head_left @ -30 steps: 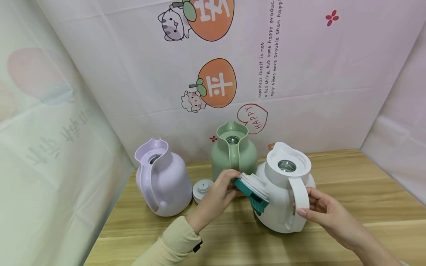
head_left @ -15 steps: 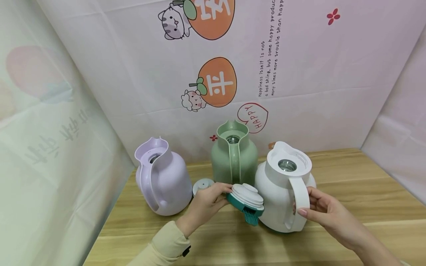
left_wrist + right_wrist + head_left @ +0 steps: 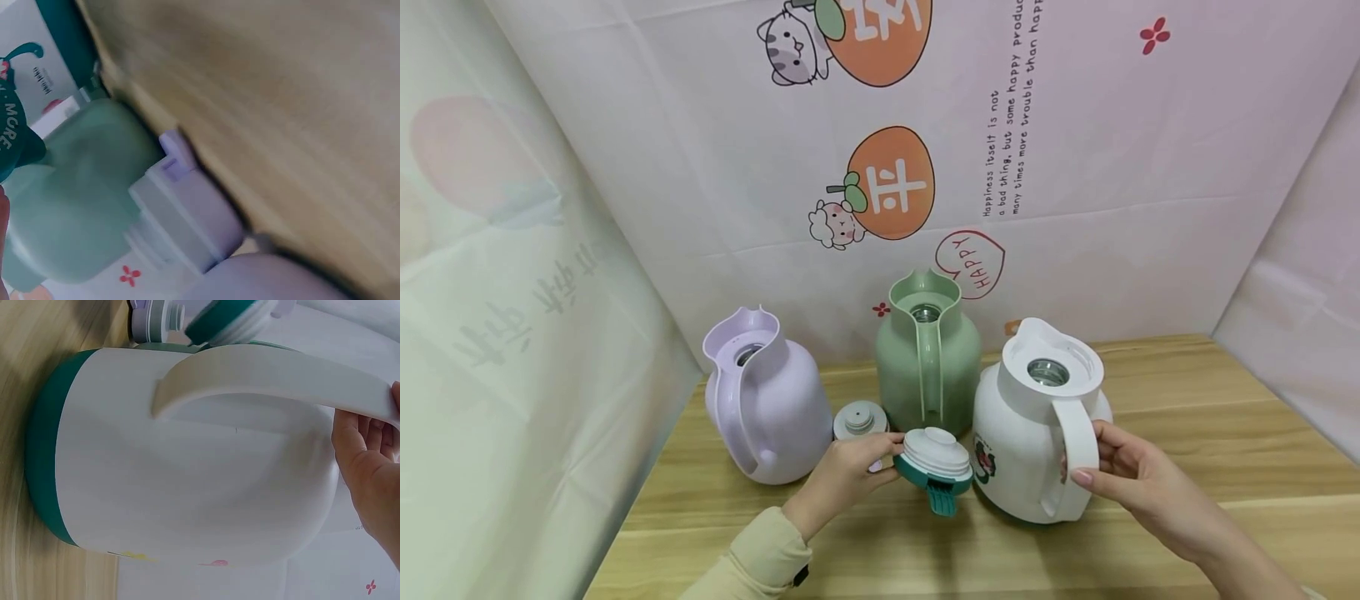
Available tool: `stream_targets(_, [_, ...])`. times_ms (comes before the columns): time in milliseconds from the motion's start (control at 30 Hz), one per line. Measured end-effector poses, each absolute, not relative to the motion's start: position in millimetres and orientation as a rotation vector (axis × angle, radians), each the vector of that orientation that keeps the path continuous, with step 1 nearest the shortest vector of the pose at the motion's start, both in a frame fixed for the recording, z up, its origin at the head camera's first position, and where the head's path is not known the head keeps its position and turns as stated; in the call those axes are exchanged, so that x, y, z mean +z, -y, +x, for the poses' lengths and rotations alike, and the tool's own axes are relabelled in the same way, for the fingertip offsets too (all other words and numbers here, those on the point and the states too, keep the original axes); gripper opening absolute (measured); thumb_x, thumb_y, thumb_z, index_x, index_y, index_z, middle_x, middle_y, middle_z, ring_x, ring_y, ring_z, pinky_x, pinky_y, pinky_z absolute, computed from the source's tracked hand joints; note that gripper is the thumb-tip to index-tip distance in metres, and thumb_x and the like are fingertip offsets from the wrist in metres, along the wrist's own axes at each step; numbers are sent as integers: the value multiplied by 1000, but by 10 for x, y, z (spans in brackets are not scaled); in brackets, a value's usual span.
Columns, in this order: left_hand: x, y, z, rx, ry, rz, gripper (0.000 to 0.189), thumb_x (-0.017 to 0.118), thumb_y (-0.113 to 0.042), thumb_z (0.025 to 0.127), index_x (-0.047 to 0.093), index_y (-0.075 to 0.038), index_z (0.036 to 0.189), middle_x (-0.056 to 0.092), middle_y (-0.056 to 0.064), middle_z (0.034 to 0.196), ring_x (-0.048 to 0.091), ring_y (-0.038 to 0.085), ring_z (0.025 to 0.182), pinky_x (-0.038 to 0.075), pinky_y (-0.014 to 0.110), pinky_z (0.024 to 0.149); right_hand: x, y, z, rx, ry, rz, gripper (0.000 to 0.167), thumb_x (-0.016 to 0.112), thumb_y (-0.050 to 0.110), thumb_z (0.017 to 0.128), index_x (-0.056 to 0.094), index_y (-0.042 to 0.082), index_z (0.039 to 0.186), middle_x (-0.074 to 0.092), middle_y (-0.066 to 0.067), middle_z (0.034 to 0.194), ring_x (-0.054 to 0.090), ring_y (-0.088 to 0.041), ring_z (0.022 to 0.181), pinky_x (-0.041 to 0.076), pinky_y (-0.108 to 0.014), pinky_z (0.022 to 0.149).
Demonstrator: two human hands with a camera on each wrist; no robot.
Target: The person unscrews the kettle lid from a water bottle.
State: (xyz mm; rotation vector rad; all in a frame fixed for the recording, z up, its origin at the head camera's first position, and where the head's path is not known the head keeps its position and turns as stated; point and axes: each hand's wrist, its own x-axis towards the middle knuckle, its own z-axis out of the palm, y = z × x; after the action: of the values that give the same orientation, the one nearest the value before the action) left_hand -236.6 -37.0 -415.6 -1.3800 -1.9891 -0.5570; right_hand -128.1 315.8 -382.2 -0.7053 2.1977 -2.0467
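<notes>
My left hand (image 3: 844, 477) pinches the edge of a teal vacuum jug lid (image 3: 934, 460), its white stopper side facing up and its teal lever pointing toward me. The lid is held low over the table, left of the white vacuum jug (image 3: 1018, 442). Part of its teal top (image 3: 12, 137) shows at the left edge of the left wrist view. Fingers and thumb of my right hand (image 3: 1138, 485) hold the handle (image 3: 1078, 450) of the white jug, which stands upright on its teal base (image 3: 47, 450). Its mouth (image 3: 1048, 372) is uncovered.
A green jug (image 3: 910, 383) stands behind, near the printed cloth backdrop (image 3: 1075, 250). At the left is a lilac jug (image 3: 793, 408); both have uncovered mouths. Between them a lilac lid (image 3: 859, 417) lies stopper up on the wooden table (image 3: 700, 533).
My left hand has drawn the teal lid left and down, away from the white jug's side, turning its stopper side more upward. My right hand stays on the handle.
</notes>
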Motion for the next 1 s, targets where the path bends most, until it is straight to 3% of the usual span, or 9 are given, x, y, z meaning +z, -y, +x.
stream_targets(533, [-4543, 452, -2464, -423, 2134, -1383, 32, 84, -16, 69, 61, -14, 92, 71, -1, 101, 69, 6, 76, 53, 11, 68, -3829, -3164, -1279, -2045, -2206, -677, 47, 44, -11, 93, 49, 18, 130, 63, 5, 112, 62, -7, 102, 52, -18, 86])
stream_targets(1000, [-4633, 420, -2486, -204, 2192, -1426, 33, 82, -24, 71, 59, -15, 93, 65, -4, 100, 67, 7, 79, 54, 16, 65, -3838, -3158, -1276, -2070, -2194, -697, 47, 44, -12, 92, 50, 18, 129, 63, 5, 111, 63, -7, 100, 52, -19, 85])
